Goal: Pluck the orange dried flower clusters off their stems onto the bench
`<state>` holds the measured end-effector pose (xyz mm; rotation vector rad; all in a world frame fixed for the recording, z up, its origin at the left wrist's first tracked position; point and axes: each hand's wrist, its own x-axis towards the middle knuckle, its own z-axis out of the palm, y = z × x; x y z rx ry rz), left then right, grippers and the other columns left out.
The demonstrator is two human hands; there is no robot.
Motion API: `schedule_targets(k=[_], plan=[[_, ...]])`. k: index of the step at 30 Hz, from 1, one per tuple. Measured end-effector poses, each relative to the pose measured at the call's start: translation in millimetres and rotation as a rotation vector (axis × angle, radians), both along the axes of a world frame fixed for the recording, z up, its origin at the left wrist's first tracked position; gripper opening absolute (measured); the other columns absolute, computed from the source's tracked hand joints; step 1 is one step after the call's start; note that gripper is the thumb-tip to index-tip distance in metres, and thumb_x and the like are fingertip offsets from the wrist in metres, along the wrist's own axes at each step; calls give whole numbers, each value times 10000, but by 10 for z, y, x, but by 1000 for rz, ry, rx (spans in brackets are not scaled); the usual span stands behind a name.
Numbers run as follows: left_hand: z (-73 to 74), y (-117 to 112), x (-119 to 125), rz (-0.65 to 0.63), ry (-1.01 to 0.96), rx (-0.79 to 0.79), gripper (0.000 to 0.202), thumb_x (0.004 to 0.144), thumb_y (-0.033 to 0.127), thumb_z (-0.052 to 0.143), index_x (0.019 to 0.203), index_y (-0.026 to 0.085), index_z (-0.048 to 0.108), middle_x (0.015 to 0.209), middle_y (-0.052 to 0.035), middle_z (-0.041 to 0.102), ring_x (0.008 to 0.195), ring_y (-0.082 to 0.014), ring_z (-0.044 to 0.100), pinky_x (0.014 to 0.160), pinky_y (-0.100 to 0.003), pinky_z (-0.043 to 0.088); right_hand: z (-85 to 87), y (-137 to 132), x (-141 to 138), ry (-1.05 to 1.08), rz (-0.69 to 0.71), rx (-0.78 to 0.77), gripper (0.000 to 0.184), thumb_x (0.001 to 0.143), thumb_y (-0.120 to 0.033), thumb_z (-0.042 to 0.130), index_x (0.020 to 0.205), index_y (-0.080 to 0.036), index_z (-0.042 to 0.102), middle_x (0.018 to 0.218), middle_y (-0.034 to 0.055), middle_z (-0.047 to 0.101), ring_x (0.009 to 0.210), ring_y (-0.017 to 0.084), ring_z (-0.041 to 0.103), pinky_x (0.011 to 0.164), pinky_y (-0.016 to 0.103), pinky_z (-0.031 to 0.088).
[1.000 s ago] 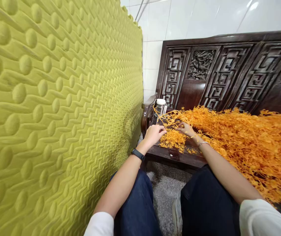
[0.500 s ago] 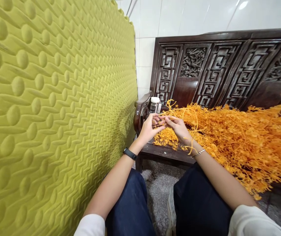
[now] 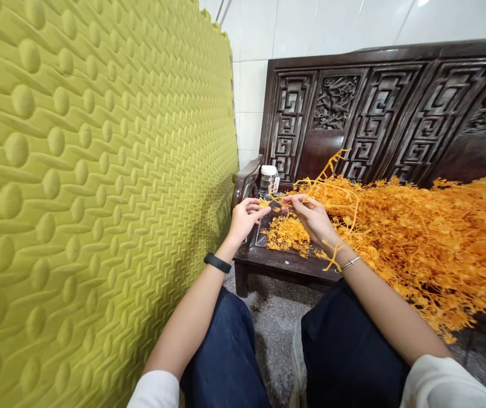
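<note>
Between finger and thumb, my left hand [image 3: 245, 218] pinches a small orange floret [image 3: 263, 202]. My right hand [image 3: 313, 216] is closed around an orange artificial flower stem [image 3: 331, 186], whose thin branches stick up past the fingers and loop over toward the wrist. Below the two hands, a small heap of loose orange florets [image 3: 287, 233] lies on the bench seat. To the right of my right hand spreads a large pile of orange artificial flower stems [image 3: 421, 238]. Exactly where the fingers grip the stem is partly hidden.
A dark carved wooden bench [image 3: 302, 269] stands in front of me, its armrest [image 3: 246, 178] at the left. Beside the armrest is a clear jar with a white lid [image 3: 268, 180]. A yellow-green foam mat [image 3: 98, 198] rises upright along my left side.
My hands have moved apart, the left one to the left with a floret in its fingertips. The stem in my right hand now points up higher in front of the bench back.
</note>
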<state>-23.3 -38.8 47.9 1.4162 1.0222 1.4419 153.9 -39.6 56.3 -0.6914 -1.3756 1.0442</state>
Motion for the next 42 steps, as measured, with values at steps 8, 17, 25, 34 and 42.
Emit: schedule_targets(k=[8,17,25,34,42], plan=[[47,-46,-29,-124,-26,60,298,650,391,680,754,120,615,688,-15,611,584,-84,541,486,-193,464,14,-81,-63,26,19,-7,187,688,-375,724,784,-220,686,927,8,667,849,141,616,917,317,438],[19,-86,10,-181,234,158,178,674,278,655,753,125,612,662,6,584,623,-98,521,572,-209,425,-35,-28,-114,-39,-7,-69,392,541,-353,808,837,-223,587,727,-40,610,678,106,569,711,276,472],[-32,-138,158,-119,286,176,263,765,363,575,633,135,558,559,32,513,530,-79,453,541,-209,358,-30,-27,-69,-174,-114,-62,229,592,-373,756,595,-177,637,609,-15,573,594,107,498,622,268,423],[-95,57,488,41,159,157,214,761,257,562,589,148,495,513,43,476,498,-72,421,530,-203,337,-46,253,-146,169,-308,-237,140,494,-185,732,508,-179,592,584,-15,588,524,84,443,510,244,380],[-112,260,749,126,227,155,246,756,210,552,544,158,438,507,51,421,519,-73,369,526,-202,287,-173,590,-97,243,-467,-258,80,529,-134,634,524,-174,564,577,-10,585,496,80,435,462,237,355]])
